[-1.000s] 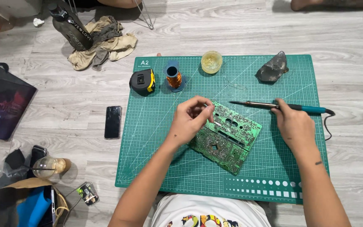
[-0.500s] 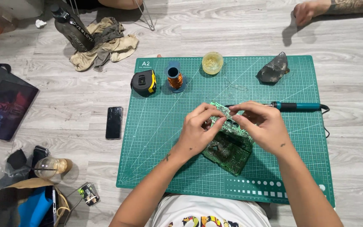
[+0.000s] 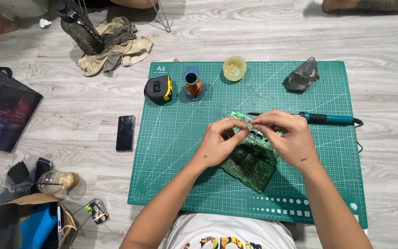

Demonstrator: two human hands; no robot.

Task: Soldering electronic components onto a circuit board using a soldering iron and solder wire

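Note:
A green circuit board (image 3: 250,166) lies tilted on the green cutting mat (image 3: 180,152). My left hand (image 3: 219,143) rests on the board's left part with its fingertips pinched at the upper edge. My right hand (image 3: 284,138) meets it from the right, fingers pinched at the same spot on the board's top edge. What sits between the fingertips is too small to tell. A teal-handled soldering iron (image 3: 321,118) lies on the mat just behind my right hand, with no hand on it.
On the mat's far side are a black and yellow tape measure (image 3: 158,89), a spool of copper wire (image 3: 192,84), a small yellow jar (image 3: 234,68) and a grey lump (image 3: 302,76). A phone (image 3: 125,133), a dark bottle (image 3: 80,30), rags and bags lie on the floor at left.
My right hand put the soldering iron down on the mat and came over to the board. Both hands now pinch at the board's upper edge.

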